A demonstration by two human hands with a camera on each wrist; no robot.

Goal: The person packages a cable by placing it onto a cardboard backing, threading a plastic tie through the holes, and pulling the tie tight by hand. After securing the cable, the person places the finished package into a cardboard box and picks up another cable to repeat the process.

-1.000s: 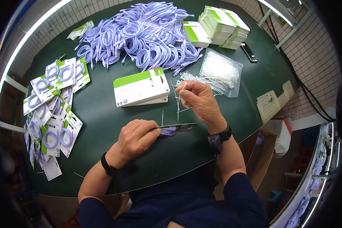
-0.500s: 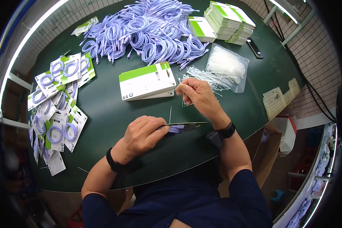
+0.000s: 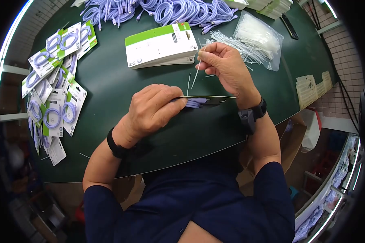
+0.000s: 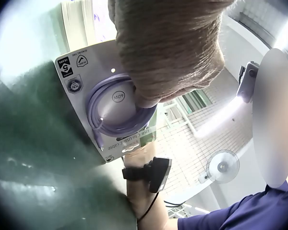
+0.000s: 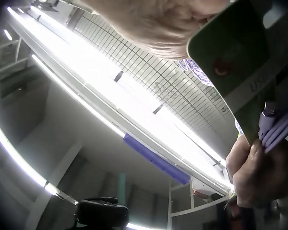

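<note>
My left hand (image 3: 152,107) pinches a packaging card (image 4: 77,60) by its edge, together with the coiled lavender USB cable (image 4: 98,103) lying against the printed face. The head view catches the card almost edge-on. From its far side sticks a thin white cable tie (image 3: 188,84), pointing away from me. Beyond the card's right part, my right hand (image 3: 229,69) holds a second cable tie (image 3: 196,76) between thumb and index finger, its thin tail hanging down toward the card. The left hand's fingers (image 5: 259,167) also show in the right wrist view, beside the cable's plug (image 5: 266,117).
Ahead lies a stack of blank cards (image 3: 160,46). Loose cable ties (image 3: 231,44) spill beside a clear bag of ties (image 3: 258,36). Finished-looking carded cables (image 3: 54,89) pile up at left. A heap of lavender cables (image 3: 178,12) fills the back, near a black phone-like object (image 3: 289,26).
The right hand has come nearer the card, and the cable tie's long tail now shows below its fingers. The left hand keeps its hold. The head view has tilted downward.
</note>
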